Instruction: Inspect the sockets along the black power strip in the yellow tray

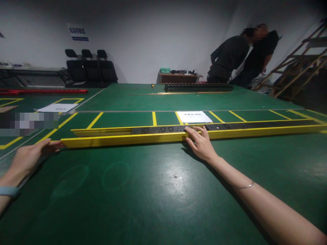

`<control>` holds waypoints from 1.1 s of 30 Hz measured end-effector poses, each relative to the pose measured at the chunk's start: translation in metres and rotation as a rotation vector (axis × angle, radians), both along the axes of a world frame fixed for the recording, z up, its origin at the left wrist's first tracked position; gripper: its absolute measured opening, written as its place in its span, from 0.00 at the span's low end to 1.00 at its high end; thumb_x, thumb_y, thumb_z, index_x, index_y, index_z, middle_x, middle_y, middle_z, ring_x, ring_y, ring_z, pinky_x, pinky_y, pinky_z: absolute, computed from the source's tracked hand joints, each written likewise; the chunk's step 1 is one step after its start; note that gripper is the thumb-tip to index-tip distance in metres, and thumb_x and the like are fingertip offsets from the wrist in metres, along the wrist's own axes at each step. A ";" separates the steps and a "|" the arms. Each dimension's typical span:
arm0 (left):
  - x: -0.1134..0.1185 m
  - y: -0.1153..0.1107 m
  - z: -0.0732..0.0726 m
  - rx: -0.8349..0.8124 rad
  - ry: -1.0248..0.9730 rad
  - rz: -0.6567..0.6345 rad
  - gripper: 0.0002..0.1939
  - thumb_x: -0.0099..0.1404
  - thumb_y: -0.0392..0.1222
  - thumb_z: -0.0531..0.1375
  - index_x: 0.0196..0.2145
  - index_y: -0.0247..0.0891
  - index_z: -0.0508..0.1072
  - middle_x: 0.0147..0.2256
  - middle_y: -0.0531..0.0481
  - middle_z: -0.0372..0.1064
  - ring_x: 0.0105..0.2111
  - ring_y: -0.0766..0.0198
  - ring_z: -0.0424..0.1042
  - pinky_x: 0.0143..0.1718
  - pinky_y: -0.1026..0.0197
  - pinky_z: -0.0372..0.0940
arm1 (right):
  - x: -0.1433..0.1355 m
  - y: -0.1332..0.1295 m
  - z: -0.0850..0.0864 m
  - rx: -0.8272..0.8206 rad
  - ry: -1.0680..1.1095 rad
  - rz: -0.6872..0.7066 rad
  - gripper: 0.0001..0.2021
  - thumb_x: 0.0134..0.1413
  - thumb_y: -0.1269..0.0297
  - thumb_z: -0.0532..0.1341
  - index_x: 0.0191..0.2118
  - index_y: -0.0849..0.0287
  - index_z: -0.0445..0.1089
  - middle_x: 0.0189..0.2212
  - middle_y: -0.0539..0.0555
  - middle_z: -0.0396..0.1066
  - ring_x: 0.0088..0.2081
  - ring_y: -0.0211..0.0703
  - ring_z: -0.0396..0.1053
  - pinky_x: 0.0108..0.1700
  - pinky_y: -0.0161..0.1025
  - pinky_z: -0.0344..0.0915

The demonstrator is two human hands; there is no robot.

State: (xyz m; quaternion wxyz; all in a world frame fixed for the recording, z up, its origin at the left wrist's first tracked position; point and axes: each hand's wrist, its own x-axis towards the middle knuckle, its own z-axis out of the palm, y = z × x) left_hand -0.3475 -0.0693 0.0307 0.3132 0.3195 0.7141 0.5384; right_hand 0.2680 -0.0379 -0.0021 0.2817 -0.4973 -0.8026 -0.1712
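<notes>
A long yellow channel (114, 140) lies across the green table, running from my left hand toward the far right. Inside it sits a black socket strip (163, 129) with several outlets; bare channel shows at its left end. My left hand (38, 153) is closed at the channel's left end, the fingertips touching it and partly hidden. Farther along, my right hand (201, 143) straddles the near wall: the thumb is on the outer side, and the other fingers reach over onto the black strip, somewhat apart. That hand covers part of the strip.
Behind the channel, a white paper sign (194, 117) lies among yellow tape lines on the green table (158, 197). Black strips (199, 87), thin rods and a screwdriver (152, 86) lie farther back. Red rails (51, 91) are at left. Two people (230, 56) bend beside a wooden ladder (293, 61).
</notes>
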 end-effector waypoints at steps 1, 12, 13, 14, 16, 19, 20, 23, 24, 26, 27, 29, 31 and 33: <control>0.004 0.000 0.000 0.036 -0.014 -0.015 0.16 0.58 0.42 0.61 0.40 0.27 0.75 0.45 0.43 0.76 0.52 0.45 0.71 0.44 0.49 0.74 | 0.001 0.001 0.000 -0.002 0.004 -0.015 0.23 0.67 0.56 0.51 0.64 0.54 0.58 0.57 0.50 0.68 0.58 0.52 0.56 0.67 0.57 0.41; -0.004 0.005 -0.006 0.054 -0.143 -0.059 0.11 0.64 0.39 0.57 0.37 0.30 0.75 0.42 0.43 0.77 0.42 0.60 0.77 0.55 0.52 0.66 | 0.001 0.000 0.002 0.054 -0.077 -0.126 0.25 0.66 0.52 0.51 0.64 0.53 0.60 0.55 0.49 0.70 0.52 0.54 0.58 0.65 0.57 0.42; -0.001 0.003 -0.005 0.052 -0.140 -0.049 0.10 0.64 0.39 0.57 0.37 0.30 0.75 0.42 0.43 0.77 0.42 0.59 0.77 0.56 0.51 0.66 | 0.001 0.000 0.002 0.063 -0.083 -0.129 0.24 0.66 0.52 0.51 0.64 0.53 0.60 0.55 0.48 0.70 0.52 0.54 0.57 0.65 0.57 0.42; 0.001 0.002 -0.003 0.047 -0.139 -0.045 0.10 0.64 0.39 0.57 0.36 0.29 0.75 0.42 0.43 0.77 0.43 0.59 0.77 0.56 0.51 0.65 | 0.002 0.000 0.002 0.070 -0.089 -0.130 0.24 0.66 0.52 0.51 0.64 0.52 0.61 0.55 0.48 0.70 0.52 0.54 0.57 0.65 0.57 0.42; 0.004 0.002 -0.001 0.036 -0.136 -0.057 0.11 0.64 0.40 0.56 0.36 0.30 0.75 0.43 0.42 0.77 0.45 0.57 0.76 0.57 0.49 0.64 | 0.002 0.001 0.002 0.082 -0.096 -0.133 0.23 0.65 0.52 0.52 0.63 0.51 0.63 0.55 0.48 0.70 0.52 0.54 0.58 0.65 0.57 0.42; 0.002 0.003 -0.002 0.025 -0.123 -0.088 0.13 0.64 0.42 0.56 0.37 0.29 0.75 0.44 0.41 0.76 0.48 0.54 0.74 0.58 0.47 0.63 | 0.003 0.002 0.002 0.095 -0.100 -0.148 0.23 0.65 0.52 0.52 0.62 0.51 0.64 0.54 0.49 0.71 0.52 0.54 0.58 0.65 0.58 0.42; 0.000 0.003 -0.003 0.023 -0.121 -0.098 0.13 0.64 0.42 0.57 0.38 0.29 0.75 0.45 0.41 0.76 0.49 0.53 0.74 0.59 0.47 0.63 | 0.003 0.002 0.003 0.100 -0.100 -0.158 0.22 0.65 0.52 0.53 0.61 0.51 0.65 0.54 0.49 0.71 0.52 0.53 0.58 0.65 0.57 0.42; -0.007 0.006 -0.008 0.024 -0.128 -0.117 0.14 0.64 0.44 0.57 0.39 0.29 0.75 0.47 0.40 0.75 0.51 0.52 0.72 0.59 0.47 0.62 | 0.007 0.002 0.004 0.117 -0.095 -0.198 0.21 0.65 0.53 0.53 0.58 0.53 0.68 0.52 0.51 0.72 0.51 0.54 0.58 0.64 0.56 0.45; -0.009 0.006 -0.010 0.024 -0.132 -0.123 0.14 0.64 0.44 0.57 0.39 0.29 0.74 0.48 0.40 0.74 0.52 0.52 0.72 0.59 0.48 0.62 | 0.009 0.002 0.003 0.123 -0.090 -0.212 0.21 0.65 0.53 0.53 0.58 0.53 0.69 0.51 0.51 0.73 0.51 0.54 0.58 0.64 0.56 0.45; -0.013 0.007 -0.012 0.029 -0.128 -0.132 0.15 0.64 0.44 0.57 0.40 0.29 0.74 0.50 0.39 0.73 0.51 0.53 0.72 0.59 0.48 0.63 | 0.012 0.002 0.002 0.123 -0.083 -0.226 0.22 0.65 0.52 0.52 0.58 0.54 0.69 0.52 0.52 0.72 0.52 0.54 0.57 0.64 0.56 0.45; -0.014 0.008 -0.013 0.033 -0.122 -0.135 0.15 0.64 0.45 0.57 0.40 0.29 0.74 0.51 0.39 0.72 0.51 0.53 0.73 0.59 0.48 0.63 | 0.014 0.003 0.001 0.116 -0.083 -0.224 0.22 0.65 0.52 0.52 0.58 0.54 0.68 0.52 0.53 0.71 0.52 0.55 0.57 0.64 0.56 0.45; -0.016 0.008 -0.013 0.034 -0.113 -0.143 0.15 0.64 0.44 0.57 0.40 0.29 0.74 0.52 0.38 0.71 0.50 0.53 0.73 0.57 0.48 0.65 | 0.016 0.003 -0.001 0.093 -0.096 -0.212 0.23 0.65 0.51 0.52 0.60 0.52 0.66 0.54 0.55 0.69 0.53 0.54 0.57 0.64 0.57 0.45; -0.016 0.008 -0.013 0.024 -0.111 -0.145 0.15 0.64 0.44 0.57 0.41 0.29 0.74 0.54 0.37 0.70 0.50 0.53 0.73 0.54 0.51 0.68 | 0.017 0.003 -0.002 0.074 -0.106 -0.204 0.22 0.65 0.51 0.52 0.60 0.49 0.66 0.54 0.57 0.66 0.54 0.54 0.57 0.64 0.59 0.46; -0.015 0.007 -0.012 0.012 -0.115 -0.142 0.16 0.64 0.45 0.57 0.42 0.29 0.73 0.55 0.36 0.69 0.51 0.53 0.72 0.51 0.55 0.70 | 0.017 0.004 -0.003 0.071 -0.099 -0.204 0.21 0.64 0.51 0.52 0.59 0.47 0.68 0.54 0.59 0.64 0.55 0.55 0.57 0.63 0.60 0.47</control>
